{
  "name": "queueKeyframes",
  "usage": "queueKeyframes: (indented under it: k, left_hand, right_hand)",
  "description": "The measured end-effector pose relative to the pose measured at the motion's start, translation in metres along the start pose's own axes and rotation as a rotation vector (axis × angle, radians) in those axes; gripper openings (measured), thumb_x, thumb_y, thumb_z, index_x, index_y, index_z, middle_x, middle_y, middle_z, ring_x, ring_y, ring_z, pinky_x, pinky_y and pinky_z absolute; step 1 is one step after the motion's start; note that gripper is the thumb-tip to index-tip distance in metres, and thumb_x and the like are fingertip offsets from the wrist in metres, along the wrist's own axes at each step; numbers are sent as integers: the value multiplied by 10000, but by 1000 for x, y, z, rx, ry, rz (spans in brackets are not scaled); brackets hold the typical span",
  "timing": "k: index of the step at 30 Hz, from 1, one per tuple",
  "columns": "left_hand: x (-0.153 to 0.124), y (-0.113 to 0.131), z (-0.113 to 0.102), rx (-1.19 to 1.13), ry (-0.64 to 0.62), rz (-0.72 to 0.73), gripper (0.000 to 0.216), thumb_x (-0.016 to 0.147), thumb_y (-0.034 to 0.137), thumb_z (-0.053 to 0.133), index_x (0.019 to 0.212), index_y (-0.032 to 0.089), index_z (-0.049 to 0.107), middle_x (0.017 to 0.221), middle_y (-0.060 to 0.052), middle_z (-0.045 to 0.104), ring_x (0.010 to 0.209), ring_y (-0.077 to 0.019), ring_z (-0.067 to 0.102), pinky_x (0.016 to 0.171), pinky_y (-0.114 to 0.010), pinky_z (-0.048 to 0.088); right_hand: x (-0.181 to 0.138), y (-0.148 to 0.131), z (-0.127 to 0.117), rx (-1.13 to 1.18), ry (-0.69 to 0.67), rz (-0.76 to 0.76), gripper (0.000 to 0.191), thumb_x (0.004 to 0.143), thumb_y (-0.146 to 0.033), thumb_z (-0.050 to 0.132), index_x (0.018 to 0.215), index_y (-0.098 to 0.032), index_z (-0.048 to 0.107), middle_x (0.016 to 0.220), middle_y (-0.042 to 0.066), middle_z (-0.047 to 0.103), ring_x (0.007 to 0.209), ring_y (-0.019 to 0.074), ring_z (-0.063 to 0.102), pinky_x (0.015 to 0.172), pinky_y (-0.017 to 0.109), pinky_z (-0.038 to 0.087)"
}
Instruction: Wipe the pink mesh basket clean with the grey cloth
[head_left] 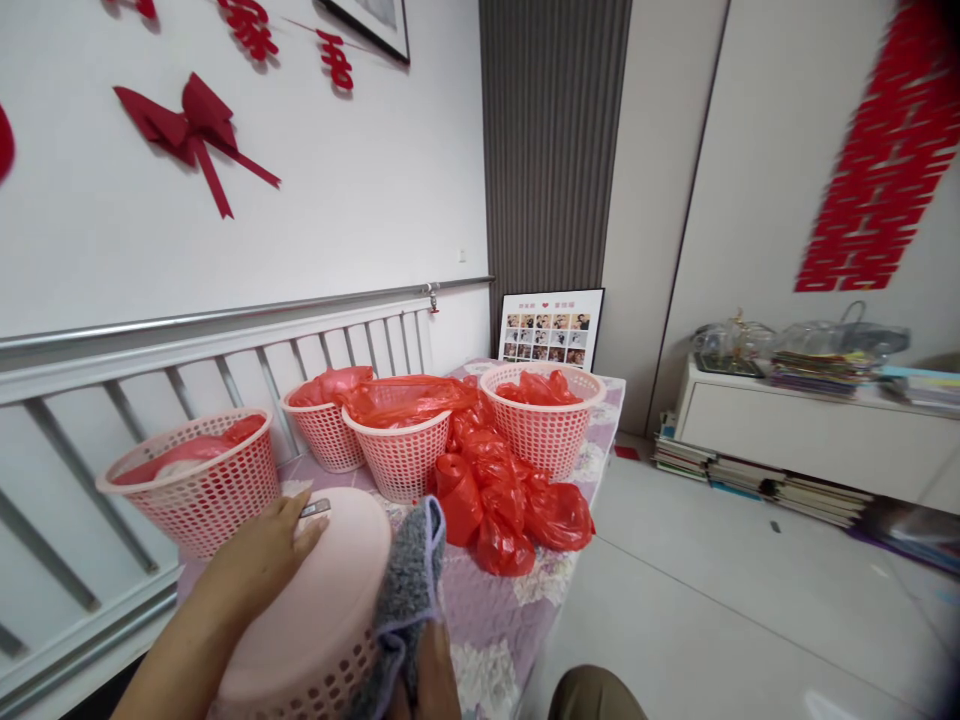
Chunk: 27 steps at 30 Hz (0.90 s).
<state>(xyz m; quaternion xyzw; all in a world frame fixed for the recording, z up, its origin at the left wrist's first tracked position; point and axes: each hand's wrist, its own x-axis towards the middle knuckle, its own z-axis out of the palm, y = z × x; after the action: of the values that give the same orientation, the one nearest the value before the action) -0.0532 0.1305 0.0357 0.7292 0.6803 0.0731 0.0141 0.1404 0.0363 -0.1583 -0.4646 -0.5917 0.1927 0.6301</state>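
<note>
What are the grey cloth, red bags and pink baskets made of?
The grey cloth looks like fuzzy fabric, perhaps microfibre: it's tufted. The red bags seem thin, shiny plastic: crinkled, glinting. The pink baskets: probably smooth moulded plastic, with regular holes.

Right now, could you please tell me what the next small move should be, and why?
I would probably draw the grey cloth along the side of the upturned pink basket: the right hand already holds the cloth close beside it, and the left hand is on the basket's base, where it could help steady it.
</note>
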Motion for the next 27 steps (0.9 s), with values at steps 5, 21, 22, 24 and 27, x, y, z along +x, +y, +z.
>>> queueKeyframes:
  k: [5,21,22,24,27]
  left_hand:
    - [1,-2,2,-5,21,-7,733,927,566,241,1458,101,442,1481,-217,510,1344,-365,515,1095,-510,395]
    - [-1,1,-1,-26,-5,-30,741,926,562,255,1472,92,426,1515,-220,476,1376,-376,481,1113,-527,377]
    - [-1,2,-2,-28,-8,-27,740,926,560,255,1473,91,425,1514,-220,479,1376,-376,481,1115,-527,376]
    - [-1,2,-3,-28,-13,-26,745,926,556,251,1477,84,419,1511,-218,482,1380,-374,477,1124,-522,368]
    - [-1,2,-3,-20,-14,-29,759,925,560,242,1488,79,402,1516,-213,477,1394,-367,462,1142,-511,351]
  right_hand:
    - [56,-45,-2,86,-104,-115,647,924,-310,565,1541,-293,372,1617,65,350,1489,340,316,1191,557,334]
    - [21,79,-14,231,-128,364,518,856,-485,642,1294,-210,682,1312,118,685,1263,333,605,1116,498,422]
    - [21,76,-14,227,-122,353,507,866,-483,631,1286,-205,686,1294,121,695,1240,333,621,1098,500,443]
    - [27,58,-13,233,-120,317,474,911,-467,582,1290,-201,682,1277,122,703,1220,317,635,1075,483,473]
    - [48,11,-16,242,-141,200,448,976,-413,504,1366,-223,616,1348,112,658,1268,270,597,1097,430,461]
